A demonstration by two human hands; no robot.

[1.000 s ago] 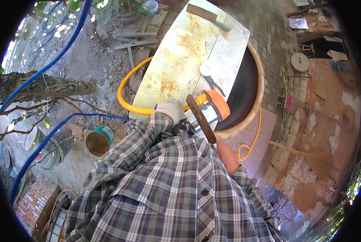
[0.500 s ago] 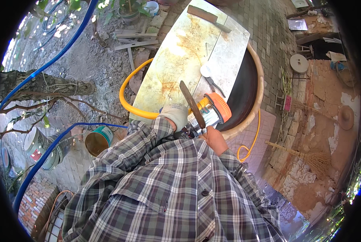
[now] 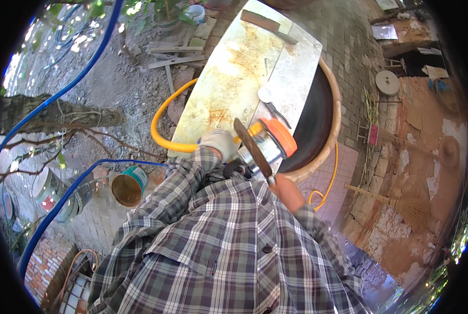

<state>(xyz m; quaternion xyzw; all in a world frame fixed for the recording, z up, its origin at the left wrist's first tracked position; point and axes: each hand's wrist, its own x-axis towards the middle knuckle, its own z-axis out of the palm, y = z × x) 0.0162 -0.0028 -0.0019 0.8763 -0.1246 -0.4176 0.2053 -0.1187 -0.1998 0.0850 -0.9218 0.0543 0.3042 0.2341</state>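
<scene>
My left hand (image 3: 216, 143), in a pale work glove, grips the yellow hose (image 3: 166, 138) just left of a steel pump (image 3: 263, 153) with an orange cap (image 3: 277, 135). My right hand (image 3: 283, 191) is closed on the handle end of a long rusty blade (image 3: 249, 141), which slants up across the pump's body. These sit at the near end of a stained white board (image 3: 229, 78) that lies over a large dark basin (image 3: 315, 118). A dark brush-like tool (image 3: 277, 112) with a white disc (image 3: 265, 94) lies above the pump on the board.
A flat bar (image 3: 257, 19) rests at the board's far end. At the left are a tree trunk (image 3: 46, 112), blue hoses (image 3: 69, 89), an open tin (image 3: 126, 191) and buckets (image 3: 56, 193). Brooms (image 3: 401, 208) and a round stool (image 3: 387, 82) stand along the right.
My right hand and the blade went up and left half a second ago, then came back down and right. My gloved left hand shifted slightly right, then back left and up.
</scene>
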